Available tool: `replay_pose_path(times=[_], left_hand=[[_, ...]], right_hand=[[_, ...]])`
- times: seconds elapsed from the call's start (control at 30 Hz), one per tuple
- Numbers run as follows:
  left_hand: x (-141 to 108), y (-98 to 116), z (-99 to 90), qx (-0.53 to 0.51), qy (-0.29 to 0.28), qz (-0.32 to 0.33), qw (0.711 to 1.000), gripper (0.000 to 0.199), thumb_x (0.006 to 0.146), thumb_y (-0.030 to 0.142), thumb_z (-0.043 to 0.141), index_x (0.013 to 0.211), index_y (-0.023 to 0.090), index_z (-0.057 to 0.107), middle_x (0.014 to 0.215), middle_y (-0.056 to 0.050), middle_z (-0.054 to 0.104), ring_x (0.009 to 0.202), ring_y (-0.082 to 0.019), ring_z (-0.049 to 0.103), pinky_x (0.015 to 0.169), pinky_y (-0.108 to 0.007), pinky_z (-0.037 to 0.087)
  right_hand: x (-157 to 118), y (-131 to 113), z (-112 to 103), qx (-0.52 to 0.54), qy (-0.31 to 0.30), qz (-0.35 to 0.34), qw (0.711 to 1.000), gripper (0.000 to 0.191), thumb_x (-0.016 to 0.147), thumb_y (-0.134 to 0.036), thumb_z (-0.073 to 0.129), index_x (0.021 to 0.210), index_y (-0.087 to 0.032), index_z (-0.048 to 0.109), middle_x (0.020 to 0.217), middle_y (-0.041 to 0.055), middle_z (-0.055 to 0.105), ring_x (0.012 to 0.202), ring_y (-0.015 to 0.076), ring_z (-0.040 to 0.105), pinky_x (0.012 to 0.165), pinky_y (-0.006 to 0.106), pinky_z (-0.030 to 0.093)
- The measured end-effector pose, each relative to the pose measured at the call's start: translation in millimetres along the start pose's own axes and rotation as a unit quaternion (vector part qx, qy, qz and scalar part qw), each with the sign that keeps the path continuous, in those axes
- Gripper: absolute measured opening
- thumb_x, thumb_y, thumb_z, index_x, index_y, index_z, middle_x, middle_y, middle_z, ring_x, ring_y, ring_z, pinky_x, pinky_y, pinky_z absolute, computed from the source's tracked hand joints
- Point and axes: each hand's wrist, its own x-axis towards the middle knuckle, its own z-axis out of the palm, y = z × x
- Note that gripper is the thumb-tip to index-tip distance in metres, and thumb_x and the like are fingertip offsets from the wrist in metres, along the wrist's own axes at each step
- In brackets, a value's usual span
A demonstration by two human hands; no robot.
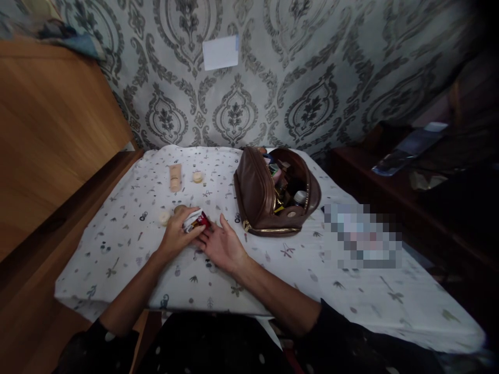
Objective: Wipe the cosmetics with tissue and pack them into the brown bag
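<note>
The left hand [180, 235] has its grip clamped on a red-and-white packet [197, 221], thumb across the near side and fingers over the top. The right hand [226, 246] is open, palm up and thumb raised, its fingertips just beside the packet's lower edge; whether they touch it, I cannot tell. Both hands are over the middle of the worktop [249, 278], with the forearms crossing its near edge.

Just beyond the left hand's knuckles sit a brownish round item [180, 209] and a pale round item [164, 217]. Farther toward the wall lie a beige tube [175, 178] and a small cream-coloured jar [198, 177], a narrow gap between them.

A strip of patterned cloth separates the jar from the brown bag [253, 189], which stands unzipped and gaping, packed with small items, a white-capped bottle [300, 197] near its right rim. Right of the bag, a pixelated item [362, 234] lies along the worktop's right edge; cloth runs broadly from there to the near edge. The patterned wall [234, 114] bounds the far edge, and a wooden panel [58, 124] the left.
</note>
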Motion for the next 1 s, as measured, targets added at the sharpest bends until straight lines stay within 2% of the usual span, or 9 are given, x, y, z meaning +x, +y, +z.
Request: replay_pose_path(times=[0.13,0.3,0.47,0.6,0.77,1.0], left_hand=[[0.6,0.3,-1.0,-0.016,-0.012,0.012,1.0,0.028,0.088,0.033,0.061,0.114,0.021,0.065,0.099,-0.007,0.062,0.098,-0.022,0.058,0.088,-0.037,0.048],[-2.9,-6.5,-1.9,0.008,0.014,0.042,0.999,0.027,0.093,0.03,0.054,0.115,0.024,0.068,0.111,-0.009,0.061,0.105,-0.022,0.059,0.091,-0.039,0.05],[-6.0,-1.8,0.0,0.061,-0.023,0.129,0.989,0.028,0.092,0.028,0.058,0.118,0.026,0.067,0.127,-0.01,0.06,0.117,-0.025,0.056,0.099,-0.046,0.047],[-5.3,7.2,-0.3,0.054,-0.039,0.18,0.981,0.03,0.095,0.021,0.051,0.121,0.026,0.066,0.131,-0.01,0.061,0.128,-0.026,0.05,0.106,-0.05,0.044],[-5.9,10.7,1.1,0.027,-0.04,0.217,0.975,0.03,0.094,0.015,0.052,0.119,0.024,0.066,0.133,-0.01,0.061,0.136,-0.026,0.045,0.107,-0.05,0.044],[-8.7,9.2,7.6,0.046,0.001,0.189,0.981,0.042,0.095,0.013,0.05,0.136,0.023,0.052,0.136,-0.011,0.059,0.134,-0.023,0.048,0.109,-0.046,0.045]], right_hand=[[3.5,0.8,-3.1,0.002,0.012,-0.011,1.0,0.037,0.099,-0.046,0.04,0.1,-0.016,0.062,0.088,0.0065,0.07,0.085,0.0171,0.066,0.083,0.033,0.052],[7.6,3.1,-7.9,-0.002,0.029,-0.011,1.0,0.023,0.097,-0.033,0.048,0.096,-0.016,0.063,0.088,0.0065,0.069,0.088,0.0166,0.065,0.085,0.032,0.054],[11.1,3.2,-9.7,0.022,0.048,-0.028,0.998,0.015,0.096,-0.023,0.053,0.091,-0.016,0.066,0.077,0.0019,0.069,0.068,0.0123,0.063,0.069,0.024,0.055],[11.5,1.0,-6.3,0.018,0.074,-0.032,0.997,0.022,0.098,-0.029,0.05,0.092,-0.017,0.067,0.074,0.0009,0.069,0.064,0.0118,0.063,0.066,0.024,0.054],[10.1,-1.1,-3.9,-0.013,0.071,-0.031,0.997,0.031,0.099,-0.039,0.047,0.087,-0.018,0.067,0.068,-0.0009,0.068,0.06,0.0113,0.062,0.064,0.023,0.051],[10.7,-5.2,-8.7,-0.03,0.07,-0.002,0.997,0.046,0.099,-0.054,0.032,0.089,-0.021,0.064,0.062,-0.0003,0.063,0.066,0.015,0.064,0.066,0.026,0.05]])
